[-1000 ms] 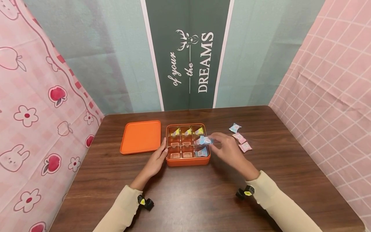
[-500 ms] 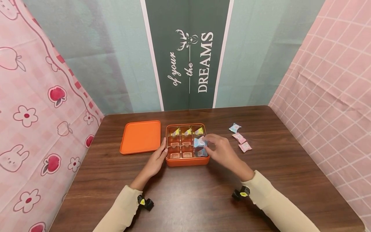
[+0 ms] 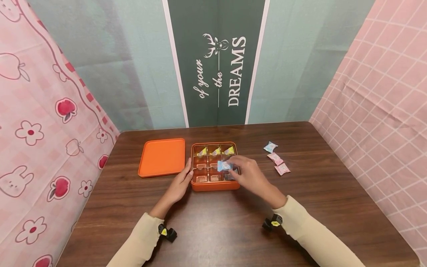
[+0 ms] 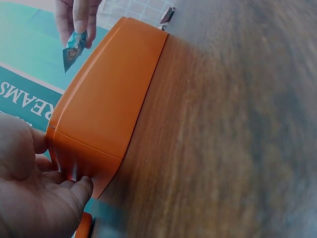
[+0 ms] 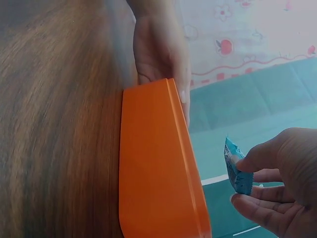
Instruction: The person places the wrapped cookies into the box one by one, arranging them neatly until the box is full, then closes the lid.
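Observation:
An orange box with a clear divided tray stands on the table. Along its left side, my left hand rests its fingers and thumb against the wall; the left wrist view has the fingertips touching the orange side. My right hand pinches a blue wrapped candy between thumb and fingers, above the tray's middle row. In the right wrist view that candy is held clear of the box rim. Yellow wrapped candies lie in the back row's compartments. The right hand partly covers the right-hand compartments.
Left of the box lies its flat orange lid. On the table's right side are a blue wrapped candy and two pink ones, one pink candy behind another pink candy. Patterned cloths hang around the table.
My right hand has carried the blue candy leftward, from the box's right edge to over the middle row. The left hand and the box have stayed put.

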The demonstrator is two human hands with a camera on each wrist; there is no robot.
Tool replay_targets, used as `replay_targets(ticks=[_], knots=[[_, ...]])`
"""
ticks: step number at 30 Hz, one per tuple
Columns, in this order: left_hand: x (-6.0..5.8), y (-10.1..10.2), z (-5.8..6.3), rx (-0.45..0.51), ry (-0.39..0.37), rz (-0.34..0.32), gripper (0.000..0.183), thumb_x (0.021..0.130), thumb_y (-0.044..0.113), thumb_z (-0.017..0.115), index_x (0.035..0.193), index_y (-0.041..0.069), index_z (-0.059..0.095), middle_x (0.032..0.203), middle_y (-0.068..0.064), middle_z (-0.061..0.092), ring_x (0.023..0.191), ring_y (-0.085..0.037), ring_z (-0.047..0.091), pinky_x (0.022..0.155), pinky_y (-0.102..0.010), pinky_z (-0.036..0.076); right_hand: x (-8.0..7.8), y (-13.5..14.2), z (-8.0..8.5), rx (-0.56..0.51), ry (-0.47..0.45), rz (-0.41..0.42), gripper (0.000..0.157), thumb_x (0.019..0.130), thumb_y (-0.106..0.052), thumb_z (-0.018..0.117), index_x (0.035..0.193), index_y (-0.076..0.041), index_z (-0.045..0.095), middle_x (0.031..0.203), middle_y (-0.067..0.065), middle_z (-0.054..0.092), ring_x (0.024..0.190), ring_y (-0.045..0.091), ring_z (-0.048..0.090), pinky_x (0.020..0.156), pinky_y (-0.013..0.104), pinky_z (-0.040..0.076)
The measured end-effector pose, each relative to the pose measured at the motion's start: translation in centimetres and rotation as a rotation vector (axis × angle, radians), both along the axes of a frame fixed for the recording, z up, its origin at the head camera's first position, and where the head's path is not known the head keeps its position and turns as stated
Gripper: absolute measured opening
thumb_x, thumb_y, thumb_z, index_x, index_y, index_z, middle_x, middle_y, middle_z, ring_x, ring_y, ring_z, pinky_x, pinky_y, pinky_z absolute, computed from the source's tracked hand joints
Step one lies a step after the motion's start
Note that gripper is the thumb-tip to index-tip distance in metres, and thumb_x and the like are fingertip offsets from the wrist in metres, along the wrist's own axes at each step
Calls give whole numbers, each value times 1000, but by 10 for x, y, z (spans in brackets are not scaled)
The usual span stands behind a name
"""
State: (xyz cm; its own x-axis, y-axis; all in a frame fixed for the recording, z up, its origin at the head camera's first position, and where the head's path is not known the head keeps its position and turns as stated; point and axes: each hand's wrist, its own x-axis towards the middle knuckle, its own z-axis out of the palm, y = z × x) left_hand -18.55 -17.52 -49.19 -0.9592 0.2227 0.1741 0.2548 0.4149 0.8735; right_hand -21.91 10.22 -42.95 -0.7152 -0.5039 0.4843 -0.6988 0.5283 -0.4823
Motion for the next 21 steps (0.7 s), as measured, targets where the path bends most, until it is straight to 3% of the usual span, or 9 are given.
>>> replay_targets(ticks=[9, 21], knots=[[1, 1, 1, 13, -11, 9, 53, 103, 13, 36, 150, 2, 13, 156, -4, 7, 143, -29, 10, 114, -43, 11, 2, -9, -5, -32, -32, 42, 29, 78, -5, 74, 107, -3, 70, 108, 8, 65, 86, 17, 65, 69, 35, 56], [0, 1, 0, 6, 1, 11, 54, 103, 15, 36, 150, 1, 13, 156, -14, 9, 143, -30, 10, 114, -45, 12, 1, -14, -13, -6, -2, 74, 27, 77, -5, 76, 103, -6, 71, 106, 5, 67, 92, 13, 63, 73, 29, 55]])
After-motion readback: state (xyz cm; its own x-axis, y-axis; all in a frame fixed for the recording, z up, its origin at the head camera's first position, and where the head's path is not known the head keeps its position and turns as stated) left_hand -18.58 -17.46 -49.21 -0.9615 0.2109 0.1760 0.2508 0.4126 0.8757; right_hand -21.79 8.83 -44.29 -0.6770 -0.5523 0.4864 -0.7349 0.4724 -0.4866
